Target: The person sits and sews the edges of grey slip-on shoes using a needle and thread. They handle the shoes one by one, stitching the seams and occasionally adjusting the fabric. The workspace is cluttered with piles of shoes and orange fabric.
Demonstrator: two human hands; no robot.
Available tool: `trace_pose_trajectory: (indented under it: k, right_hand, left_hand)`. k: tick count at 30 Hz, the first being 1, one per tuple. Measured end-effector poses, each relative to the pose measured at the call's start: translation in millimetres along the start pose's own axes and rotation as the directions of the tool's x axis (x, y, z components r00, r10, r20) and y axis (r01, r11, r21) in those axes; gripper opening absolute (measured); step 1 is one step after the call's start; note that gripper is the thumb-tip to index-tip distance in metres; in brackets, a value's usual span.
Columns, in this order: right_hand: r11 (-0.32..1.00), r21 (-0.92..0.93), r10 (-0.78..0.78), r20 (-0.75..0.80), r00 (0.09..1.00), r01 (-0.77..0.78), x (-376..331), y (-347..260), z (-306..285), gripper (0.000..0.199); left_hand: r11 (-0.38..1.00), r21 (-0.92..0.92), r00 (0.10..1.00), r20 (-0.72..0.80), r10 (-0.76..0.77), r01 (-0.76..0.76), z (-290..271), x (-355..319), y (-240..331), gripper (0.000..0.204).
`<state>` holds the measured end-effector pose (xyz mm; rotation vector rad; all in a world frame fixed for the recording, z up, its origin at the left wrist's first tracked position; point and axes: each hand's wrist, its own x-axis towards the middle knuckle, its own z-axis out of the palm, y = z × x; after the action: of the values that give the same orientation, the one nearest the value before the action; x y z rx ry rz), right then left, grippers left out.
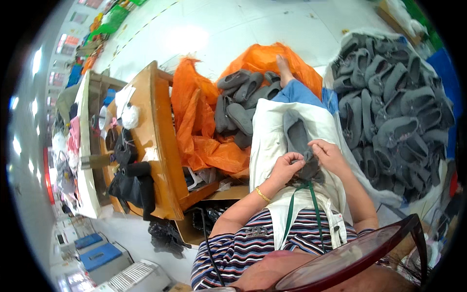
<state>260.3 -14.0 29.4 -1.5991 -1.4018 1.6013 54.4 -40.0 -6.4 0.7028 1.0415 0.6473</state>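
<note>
A grey slip-on shoe [296,130] lies on the white cloth [265,136] over my lap, its opening facing up. My left hand [287,168] is at the shoe's near end, thumb and fingers pinched together. Just right of it, my right hand [328,155] is raised close over the shoe's side, its fingertips also pinched. Whatever is between the fingertips of either hand is too small to make out. Dark material shows under my hands at the near end of the shoe.
Several grey shoes [238,114] lie in an orange sack [194,117] ahead to the left. A large white sack [335,73] heaped with grey shoes [389,107] stands on the right. Leftward is a wooden table [163,160] with a black machine [129,151]. A cardboard box [187,231] sits below it.
</note>
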Motion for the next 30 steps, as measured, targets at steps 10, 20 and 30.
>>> trace_pose_trajectory:
  k: [10, 20, 30]
  right_hand:
    - [0.898, -0.312, -0.307, 0.057, 0.95, 0.309, 21, 17, 29, 0.011]
    - [0.924, 0.365, -0.072, -0.138, 0.988, 0.118, -2, 23, 37, 0.013]
    - [0.676, -0.442, -0.678, -0.058, 0.733, 0.59, -16, -14, 62, 0.005]
  left_hand:
    - [0.999, 0.048, 0.986, 0.169, -0.003, -0.005, -18, -5, 26, 0.01]
    - [0.932, 0.318, 0.984, 0.024, 0.176, -0.174, -30, -15, 5, 0.016]
    - [0.856, 0.418, 0.949, 0.048, 0.313, -0.304, -27, -30, 18, 0.015]
